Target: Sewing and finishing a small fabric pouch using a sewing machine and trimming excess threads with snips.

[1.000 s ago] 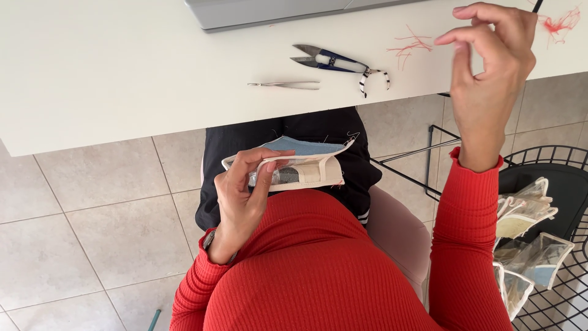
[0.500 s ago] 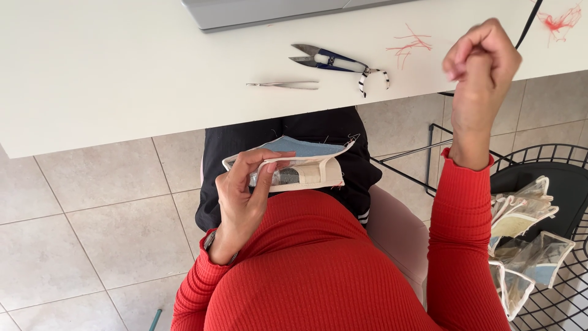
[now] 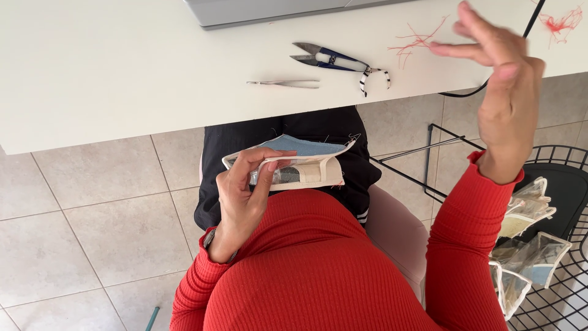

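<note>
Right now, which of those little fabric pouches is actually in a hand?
The blue-and-cream pouch in the left hand over the lap; the other pouches lie in the black wire basket.

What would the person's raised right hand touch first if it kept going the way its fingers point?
The right hand points up-left over the white table. It would probably meet the loose red threads first, though its height above the table is unclear.
</note>
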